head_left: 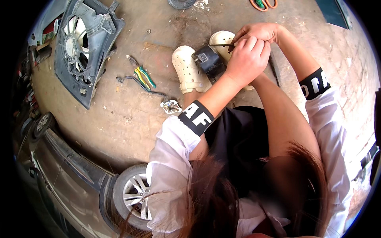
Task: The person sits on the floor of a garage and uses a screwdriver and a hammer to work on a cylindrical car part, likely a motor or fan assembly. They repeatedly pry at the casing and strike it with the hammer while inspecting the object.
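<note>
My left hand (249, 56) is closed, its fingers bent against my right hand (256, 32). The right is closed too, curled over from the far side. A thin dark rod (220, 45) sticks out leftward from the fingers, its tip near the top of a black cylindrical part (212, 63) like a small motor. That part stands on the floor between my two cream clogs, the left clog (185, 65) and the right clog (220, 38). The rod's other end is hidden in my hands, as is whatever my left fingers grip.
On the floor to the left lie pliers with yellow-green handles (143, 77), a cable, and a small white part with wires (170, 106). A radiator fan in its shroud (73, 47) lies farther left. A car wheel (137, 194) stands at lower left; orange-handled scissors (265, 4) lie at the far edge.
</note>
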Demonstrator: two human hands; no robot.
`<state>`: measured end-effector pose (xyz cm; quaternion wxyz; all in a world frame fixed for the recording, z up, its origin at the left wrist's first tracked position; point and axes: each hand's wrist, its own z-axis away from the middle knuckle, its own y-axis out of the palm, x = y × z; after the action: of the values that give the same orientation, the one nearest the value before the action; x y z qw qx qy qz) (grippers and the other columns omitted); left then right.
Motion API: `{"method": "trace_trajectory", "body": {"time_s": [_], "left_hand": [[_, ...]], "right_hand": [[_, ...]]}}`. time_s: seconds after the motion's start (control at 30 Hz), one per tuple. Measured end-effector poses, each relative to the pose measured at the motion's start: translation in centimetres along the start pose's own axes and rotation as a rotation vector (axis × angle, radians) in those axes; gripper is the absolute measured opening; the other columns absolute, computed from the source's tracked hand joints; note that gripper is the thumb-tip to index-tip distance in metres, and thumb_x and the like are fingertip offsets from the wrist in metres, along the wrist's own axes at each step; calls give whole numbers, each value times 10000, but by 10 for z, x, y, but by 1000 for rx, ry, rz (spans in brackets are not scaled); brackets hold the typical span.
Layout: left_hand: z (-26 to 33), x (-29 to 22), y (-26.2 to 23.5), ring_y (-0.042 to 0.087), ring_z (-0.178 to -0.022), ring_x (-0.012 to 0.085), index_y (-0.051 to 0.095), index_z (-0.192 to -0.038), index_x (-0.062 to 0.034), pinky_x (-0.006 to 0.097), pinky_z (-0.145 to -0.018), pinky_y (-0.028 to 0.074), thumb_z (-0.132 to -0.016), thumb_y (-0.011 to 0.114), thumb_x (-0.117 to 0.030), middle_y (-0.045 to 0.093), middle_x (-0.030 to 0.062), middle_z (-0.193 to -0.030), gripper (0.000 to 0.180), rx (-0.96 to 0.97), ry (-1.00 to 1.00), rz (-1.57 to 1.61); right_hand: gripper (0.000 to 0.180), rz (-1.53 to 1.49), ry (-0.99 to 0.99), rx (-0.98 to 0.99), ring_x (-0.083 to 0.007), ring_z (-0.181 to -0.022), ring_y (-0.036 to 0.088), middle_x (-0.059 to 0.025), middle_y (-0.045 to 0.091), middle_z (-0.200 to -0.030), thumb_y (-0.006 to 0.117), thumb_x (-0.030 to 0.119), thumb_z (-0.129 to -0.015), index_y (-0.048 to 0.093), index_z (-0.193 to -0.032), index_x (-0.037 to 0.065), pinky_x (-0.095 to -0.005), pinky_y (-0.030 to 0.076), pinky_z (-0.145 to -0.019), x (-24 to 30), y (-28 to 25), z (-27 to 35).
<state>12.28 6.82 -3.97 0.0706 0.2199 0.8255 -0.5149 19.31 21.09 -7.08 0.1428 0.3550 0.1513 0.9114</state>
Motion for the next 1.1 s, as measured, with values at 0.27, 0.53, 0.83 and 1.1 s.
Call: {"method": "trace_trajectory", "body": {"time_s": [0.27, 0.53, 0.83, 1.1], "left_hand": [[-3, 1, 0, 568, -821, 203, 654, -1000, -24, 311, -737, 511, -721, 634, -95, 586, 50, -849, 289, 19, -28, -9], [1, 2, 0, 603, -845, 190, 643, -1025, -43, 290, -717, 532, -749, 634, -91, 609, 53, -887, 280, 86, -50, -71], [-8, 21, -4, 670, -771, 187, 576, -1056, -54, 294, -634, 557, -782, 637, -103, 619, 54, -909, 285, 166, -166, -76], [-2, 16, -3, 669, -804, 174, 591, -1094, -53, 284, -627, 548, -797, 644, -118, 626, 41, -890, 309, 174, -108, -42]], "right_hand": [[373, -122, 12, 35, -139, -927, 639, -148, 671, -1082, 627, 116, -912, 568, -1192, -124, -244, 536, -797, -4, -4, -9], [405, -116, 47, -51, -154, -903, 651, -143, 690, -1032, 642, 231, -919, 606, -1166, -88, -246, 543, -771, -2, 0, -5], [398, 14, -202, -1135, -180, -820, 692, -120, 713, -902, 645, 347, -901, 673, -1012, -33, -307, 553, -762, -88, -7, 40], [477, 647, 104, -1267, -335, -868, 634, -159, 634, -927, 774, 372, -747, 546, -966, 15, -426, 513, -753, -136, 42, 32]]}}
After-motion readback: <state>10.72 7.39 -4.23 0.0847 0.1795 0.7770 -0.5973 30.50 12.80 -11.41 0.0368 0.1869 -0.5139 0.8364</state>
